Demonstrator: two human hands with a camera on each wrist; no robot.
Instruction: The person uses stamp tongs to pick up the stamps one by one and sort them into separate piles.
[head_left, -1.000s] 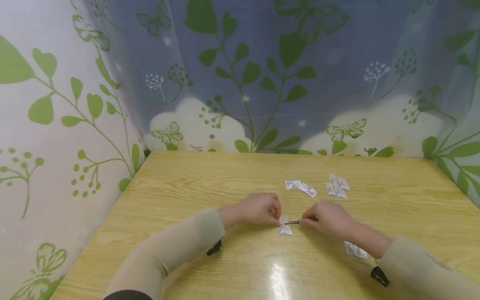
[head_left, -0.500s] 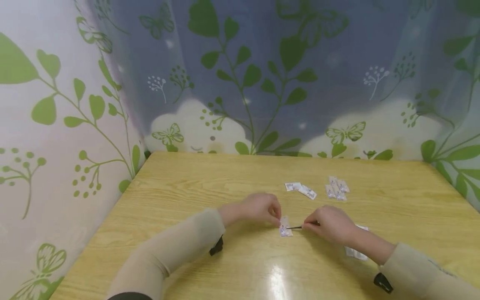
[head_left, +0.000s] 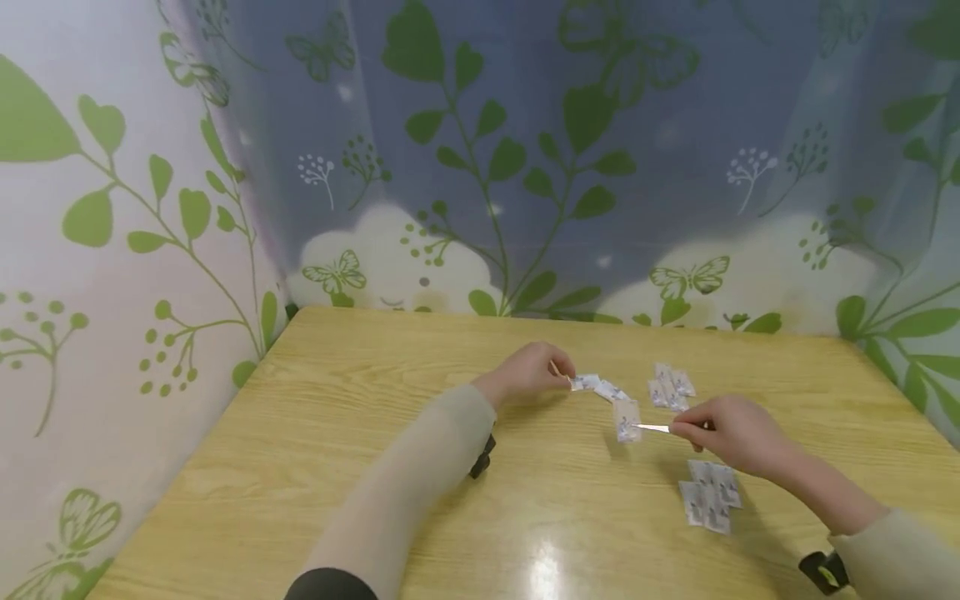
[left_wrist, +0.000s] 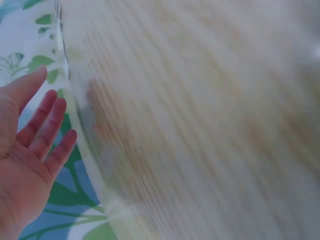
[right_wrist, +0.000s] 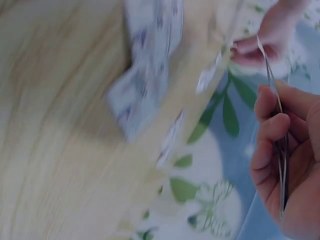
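Note:
My right hand pinches metal tweezers between thumb and fingers. The tips overlap a small flat sachet with purplish print, which casts a shadow on the table. In the right wrist view, the fingers wrap round the tweezers. My left hand is farther back, its fingertips at the left end of a white printed sachet. Another white sachet lies beside that one. From the left wrist, the left hand shows loosely extended fingers, and no sachet is seen among them.
Behind the right hand is a cluster of several sachets. Nearer, on the right, lies a second cluster of sachets. The wooden table meets a leaf-patterned curtain along its back edge.
The tweezers and their sachet have moved up and right from the middle of the table. My left hand has gone from that sachet to the white ones farther back.

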